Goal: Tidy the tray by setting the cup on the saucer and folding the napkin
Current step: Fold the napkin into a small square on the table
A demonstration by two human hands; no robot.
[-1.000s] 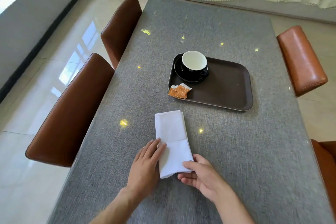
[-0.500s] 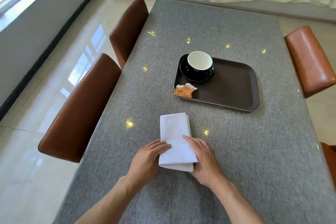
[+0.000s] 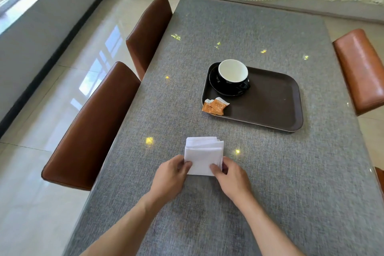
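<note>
I pinch the near corners of the folded white cloth napkin (image 3: pixel 204 156) with my left hand (image 3: pixel 170 178) and right hand (image 3: pixel 232 181) on the grey woven table (image 3: pixel 291 172), while at 1 o'clock the white-lined black cup (image 3: pixel 232 75) sits on its black saucer (image 3: pixel 220 89) in the brown rectangular plastic tray (image 3: pixel 270 106).

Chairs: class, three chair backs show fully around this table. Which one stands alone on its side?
The lighter, orange-brown chair at the table's right edge, beside the tray. The two darker brown chairs share the left side.
</note>
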